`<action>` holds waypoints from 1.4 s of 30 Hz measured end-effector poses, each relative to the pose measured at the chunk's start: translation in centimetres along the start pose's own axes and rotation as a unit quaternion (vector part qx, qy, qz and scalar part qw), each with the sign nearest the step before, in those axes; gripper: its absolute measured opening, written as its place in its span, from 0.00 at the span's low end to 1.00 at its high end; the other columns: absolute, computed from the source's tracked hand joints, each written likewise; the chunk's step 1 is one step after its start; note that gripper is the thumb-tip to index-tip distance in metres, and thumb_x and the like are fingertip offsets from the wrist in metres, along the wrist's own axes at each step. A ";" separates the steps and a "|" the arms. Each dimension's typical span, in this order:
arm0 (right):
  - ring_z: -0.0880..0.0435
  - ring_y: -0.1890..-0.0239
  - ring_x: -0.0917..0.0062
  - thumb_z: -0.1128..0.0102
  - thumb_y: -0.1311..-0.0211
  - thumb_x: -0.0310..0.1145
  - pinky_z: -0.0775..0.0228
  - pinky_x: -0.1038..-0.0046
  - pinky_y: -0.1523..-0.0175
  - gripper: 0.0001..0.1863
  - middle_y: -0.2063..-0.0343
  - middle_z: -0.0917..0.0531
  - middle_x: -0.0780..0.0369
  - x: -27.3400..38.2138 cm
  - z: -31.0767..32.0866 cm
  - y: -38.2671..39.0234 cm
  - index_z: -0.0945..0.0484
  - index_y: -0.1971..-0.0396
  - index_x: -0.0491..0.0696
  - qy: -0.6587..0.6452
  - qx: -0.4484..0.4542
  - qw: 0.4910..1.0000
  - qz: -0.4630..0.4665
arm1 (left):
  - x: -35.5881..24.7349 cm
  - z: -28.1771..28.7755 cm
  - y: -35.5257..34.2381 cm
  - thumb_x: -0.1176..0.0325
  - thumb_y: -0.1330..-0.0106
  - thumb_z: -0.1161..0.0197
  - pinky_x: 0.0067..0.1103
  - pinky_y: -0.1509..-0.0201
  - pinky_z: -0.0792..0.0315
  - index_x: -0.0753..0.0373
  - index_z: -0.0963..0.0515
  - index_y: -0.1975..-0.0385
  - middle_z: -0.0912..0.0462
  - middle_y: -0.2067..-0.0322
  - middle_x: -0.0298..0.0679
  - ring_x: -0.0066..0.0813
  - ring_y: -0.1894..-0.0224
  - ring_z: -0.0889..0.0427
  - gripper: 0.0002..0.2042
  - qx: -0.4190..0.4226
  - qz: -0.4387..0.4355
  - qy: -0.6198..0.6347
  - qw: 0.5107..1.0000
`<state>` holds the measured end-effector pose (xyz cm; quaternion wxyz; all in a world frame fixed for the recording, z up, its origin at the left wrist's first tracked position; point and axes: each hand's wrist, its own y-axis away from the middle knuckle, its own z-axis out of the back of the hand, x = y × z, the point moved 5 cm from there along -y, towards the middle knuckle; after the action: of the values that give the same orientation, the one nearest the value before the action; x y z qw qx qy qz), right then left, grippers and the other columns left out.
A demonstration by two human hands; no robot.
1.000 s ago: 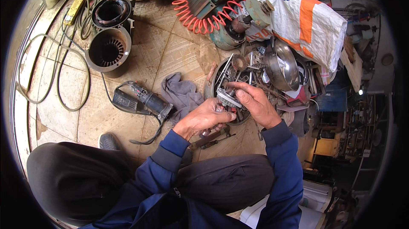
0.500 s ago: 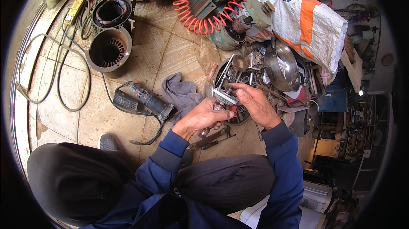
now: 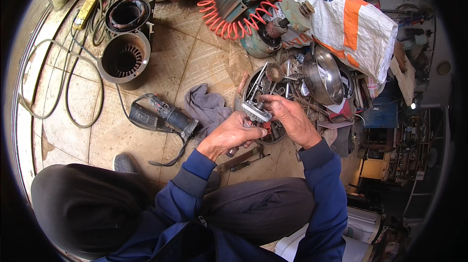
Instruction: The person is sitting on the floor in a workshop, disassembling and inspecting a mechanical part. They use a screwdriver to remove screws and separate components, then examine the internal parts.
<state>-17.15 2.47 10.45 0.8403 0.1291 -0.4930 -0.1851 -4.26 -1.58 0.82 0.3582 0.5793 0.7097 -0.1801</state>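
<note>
My left hand (image 3: 226,134) is closed round a round metal part with a pale silver rim (image 3: 257,111); its kind is unclear. The part is held tilted above a bowl of loose tools and hardware (image 3: 251,84). On the part's right side is my right hand (image 3: 295,121), thumb apart from the fingers, with its fingertips close to the part's upper edge. Whether they touch it I cannot tell. A small red piece (image 3: 267,126) shows by my left thumb. Below my left hand, a hammer (image 3: 243,159) lies on the tiles.
A corded power tool (image 3: 170,115) and a grey cloth (image 3: 207,103) lie to the left. Farther left stand two hollow motor housings (image 3: 126,57) among cables. A shiny metal bowl (image 3: 324,74), a white sack (image 3: 351,28) and a coiled orange hose (image 3: 229,30) lie beyond my hands.
The round part has tilted a little in my left hand, so more of its face shows. My right hand has barely moved.
</note>
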 end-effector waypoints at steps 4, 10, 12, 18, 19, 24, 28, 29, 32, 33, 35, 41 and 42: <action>0.22 0.42 0.74 0.52 0.24 0.61 0.30 0.70 0.38 0.40 0.46 0.19 0.56 -0.2 0.2 0.0 0.30 0.35 0.36 0.000 0.031 0.999 -0.026 | 0.2 0.2 0.1 0.66 0.35 0.29 0.16 0.81 0.38 0.65 0.18 0.57 0.23 0.80 0.28 0.13 0.83 0.30 0.12 0.000 0.040 -0.010 0.999; 0.21 0.45 0.75 0.52 0.24 0.60 0.29 0.71 0.40 0.38 0.49 0.18 0.56 -0.2 0.2 -0.1 0.28 0.37 0.36 -0.001 0.020 1.000 -0.021 | 0.5 0.1 -0.1 0.66 0.35 0.29 0.17 0.81 0.38 0.65 0.18 0.58 0.24 0.81 0.28 0.14 0.83 0.30 0.11 0.001 0.030 0.013 0.999; 0.21 0.51 0.77 0.52 0.23 0.57 0.30 0.74 0.43 0.35 0.55 0.16 0.58 -0.1 0.0 -0.1 0.25 0.41 0.37 0.001 -0.002 1.000 -0.004 | 0.6 0.1 -0.3 0.66 0.35 0.29 0.17 0.81 0.39 0.65 0.18 0.59 0.24 0.81 0.27 0.14 0.83 0.30 0.11 0.001 0.025 0.005 1.000; 0.21 0.55 0.80 0.51 0.23 0.58 0.29 0.75 0.48 0.34 0.57 0.16 0.60 0.0 -0.1 -0.1 0.24 0.41 0.37 0.006 -0.005 1.000 -0.025 | 0.2 0.2 -0.1 0.66 0.34 0.29 0.18 0.80 0.38 0.65 0.18 0.60 0.25 0.81 0.27 0.14 0.82 0.30 0.10 0.000 0.023 -0.009 1.000; 0.22 0.57 0.80 0.50 0.23 0.58 0.29 0.76 0.50 0.34 0.58 0.16 0.61 0.1 -0.1 -0.1 0.24 0.41 0.38 0.005 -0.011 1.000 -0.017 | 0.2 0.2 -0.1 0.66 0.34 0.29 0.17 0.80 0.38 0.65 0.18 0.60 0.25 0.81 0.27 0.14 0.82 0.30 0.10 -0.001 0.025 -0.011 1.000; 0.22 0.60 0.80 0.49 0.24 0.57 0.29 0.76 0.53 0.34 0.60 0.16 0.62 -0.1 0.1 -0.2 0.24 0.41 0.37 0.009 -0.010 1.000 -0.018 | 0.8 0.2 -0.3 0.68 0.34 0.30 0.16 0.78 0.36 0.65 0.17 0.60 0.24 0.79 0.27 0.13 0.81 0.30 0.09 -0.010 0.023 0.017 1.000; 0.20 0.57 0.78 0.47 0.25 0.57 0.28 0.74 0.50 0.35 0.58 0.16 0.58 0.4 0.2 -0.1 0.25 0.41 0.36 0.049 -0.017 0.999 -0.012 | -0.3 -0.3 0.1 0.70 0.34 0.31 0.16 0.77 0.34 0.65 0.17 0.60 0.20 0.75 0.28 0.12 0.79 0.29 0.07 -0.033 0.029 0.018 0.999; 0.20 0.56 0.78 0.46 0.26 0.56 0.27 0.74 0.49 0.35 0.58 0.16 0.57 0.4 0.1 -0.2 0.25 0.41 0.36 0.059 -0.022 0.998 -0.006 | -0.3 -0.5 -0.1 0.69 0.34 0.30 0.16 0.79 0.36 0.64 0.19 0.63 0.22 0.77 0.28 0.12 0.80 0.29 0.07 -0.037 0.016 0.020 0.999; 0.19 0.54 0.76 0.45 0.26 0.55 0.27 0.72 0.48 0.34 0.57 0.15 0.56 0.3 0.1 -0.4 0.25 0.41 0.36 0.070 -0.029 0.997 0.012 | -0.5 -1.0 -0.2 0.66 0.34 0.29 0.16 0.82 0.39 0.61 0.21 0.70 0.25 0.82 0.29 0.13 0.82 0.28 0.08 -0.043 0.001 0.018 0.999; 0.19 0.54 0.76 0.45 0.26 0.55 0.27 0.72 0.48 0.34 0.57 0.15 0.55 0.3 0.1 -0.4 0.24 0.41 0.36 0.071 -0.029 0.997 0.017 | -1.0 -1.3 0.1 0.66 0.34 0.29 0.16 0.82 0.39 0.61 0.21 0.70 0.25 0.82 0.29 0.13 0.82 0.28 0.09 -0.042 0.012 0.011 0.999; 0.19 0.53 0.75 0.45 0.26 0.54 0.27 0.71 0.47 0.33 0.57 0.15 0.55 0.3 0.3 -0.3 0.24 0.41 0.36 0.075 -0.025 0.997 0.002 | -1.0 -1.5 0.0 0.65 0.35 0.29 0.16 0.82 0.39 0.61 0.22 0.71 0.25 0.83 0.29 0.13 0.82 0.28 0.09 -0.041 0.015 0.004 0.999; 0.18 0.53 0.72 0.46 0.25 0.53 0.27 0.70 0.46 0.31 0.56 0.15 0.54 0.4 0.1 -0.3 0.23 0.42 0.37 0.085 -0.022 0.996 0.010 | -0.3 -1.3 -0.2 0.65 0.35 0.29 0.17 0.82 0.39 0.61 0.22 0.71 0.25 0.82 0.29 0.14 0.82 0.29 0.09 -0.047 -0.006 -0.003 0.999; 0.18 0.52 0.72 0.46 0.25 0.53 0.27 0.70 0.45 0.31 0.56 0.15 0.54 0.5 0.2 -0.3 0.23 0.42 0.37 0.089 -0.022 0.996 0.012 | -0.5 -1.4 -0.1 0.65 0.35 0.29 0.17 0.82 0.39 0.61 0.22 0.70 0.25 0.82 0.29 0.14 0.82 0.29 0.09 -0.047 -0.005 -0.003 0.999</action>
<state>-17.15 2.01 10.80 0.8856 0.1205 -0.4133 -0.1741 -4.76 -1.05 2.11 0.3865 0.5574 0.7193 -0.1503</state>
